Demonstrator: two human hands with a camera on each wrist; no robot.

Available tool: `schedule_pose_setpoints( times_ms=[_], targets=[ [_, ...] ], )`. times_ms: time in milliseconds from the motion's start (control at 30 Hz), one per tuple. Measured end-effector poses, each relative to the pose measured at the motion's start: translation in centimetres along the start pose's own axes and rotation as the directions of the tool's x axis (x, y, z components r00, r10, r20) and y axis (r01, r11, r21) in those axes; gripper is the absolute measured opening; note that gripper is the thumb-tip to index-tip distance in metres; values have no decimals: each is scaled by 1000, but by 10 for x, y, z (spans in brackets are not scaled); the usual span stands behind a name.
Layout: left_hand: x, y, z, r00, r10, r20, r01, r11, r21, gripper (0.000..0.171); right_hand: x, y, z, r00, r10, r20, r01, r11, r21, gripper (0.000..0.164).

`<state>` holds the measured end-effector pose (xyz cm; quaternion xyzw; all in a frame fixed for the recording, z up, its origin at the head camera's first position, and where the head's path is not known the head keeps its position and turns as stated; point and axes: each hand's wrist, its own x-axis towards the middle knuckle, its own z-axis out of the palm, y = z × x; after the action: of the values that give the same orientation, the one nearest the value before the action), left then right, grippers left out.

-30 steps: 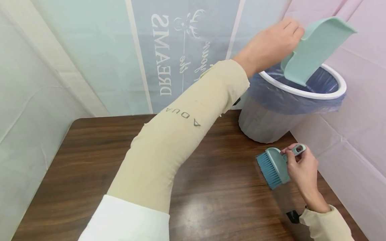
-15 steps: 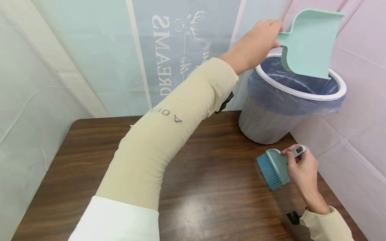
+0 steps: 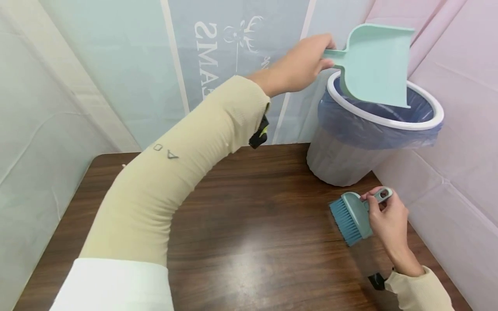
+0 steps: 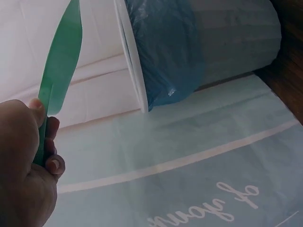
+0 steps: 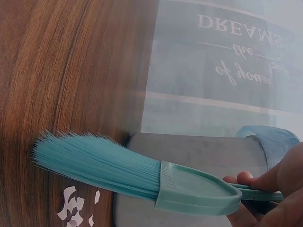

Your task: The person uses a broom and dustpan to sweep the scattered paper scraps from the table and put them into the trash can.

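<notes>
"At upper right of the frame, what's that?"
"A dustpan [image 3: 377,65] above the bin [image 3: 337,157]; my left hand [image 3: 297,65] grips its handle [image 3: 334,57], the best hold for something seemingly light and stiff."
"Lower right?"
"My right hand [image 3: 390,221] pinches the brush [image 3: 357,212]; its bristles [image 3: 346,221] look soft."

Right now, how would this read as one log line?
left hand: grips dustpan above bin | right hand: holds brush | white scraps: on table near brush

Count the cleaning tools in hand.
2: the dustpan, held by the left hand above the bin; the brush, held by the right hand near the bin's base. No others visible.
</notes>
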<state>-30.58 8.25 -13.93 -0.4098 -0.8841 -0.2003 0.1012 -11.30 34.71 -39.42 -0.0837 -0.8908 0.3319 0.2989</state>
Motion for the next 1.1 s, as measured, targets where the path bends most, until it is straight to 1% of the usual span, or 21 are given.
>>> schedule_pose_setpoints(
  times_ms=[167, 267, 333, 400, 533, 667, 800, 900, 1033, 1100],
  targets=[
    [-21, -14, -7, 1000, -24, 8, 25, 996, -88, 35, 0, 0, 0, 1000, -3, -5, 3, 1000, 3, 6],
    [-35, -25, -9, 999, -36, 0, 36, 989, -141, 33, 0, 0, 0, 1000, 0, -13, 1, 1000, 6, 7],
    [-45, -33, -11, 999, -44, 0, 43, 986, -162, 33, 0, 0, 0, 1000, 1, -16, -1, 1000, 8, 7],
    [-55, -40, -11, 998, -60, 16, 62, 982, -179, 32, 1, -1, 0, 1000, 5, -15, -4, 1000, 11, 7],
    [-76, -51, -9, 993, -91, 78, 104, 976, -191, 33, 0, -1, 1, 1000, 9, -11, -9, 1000, 9, 7],
    [-99, -56, -1, 987, -109, 122, 131, 973, -191, 33, 0, 0, 1, 1000, 7, -11, -7, 1000, 3, 6],
    [-124, -58, 5, 975, -156, 156, 183, 966, -183, 34, -1, 0, 0, 1000, 17, -8, -17, 1000, 4, 7],
    [-143, -58, 8, 969, -186, 162, 215, 959, -184, 34, -1, 0, -1, 1000, 18, -15, -18, 1000, 5, 7],
    [-170, -60, 11, 963, -227, 144, 252, 948, -193, 31, -1, 0, -2, 1000, 1, -21, -1, 1000, 7, 7],
    [-185, -63, 12, 958, -253, 137, 277, 939, -202, 29, -2, -1, -2, 1000, -11, -20, 11, 1000, 8, 6]
  ],
)
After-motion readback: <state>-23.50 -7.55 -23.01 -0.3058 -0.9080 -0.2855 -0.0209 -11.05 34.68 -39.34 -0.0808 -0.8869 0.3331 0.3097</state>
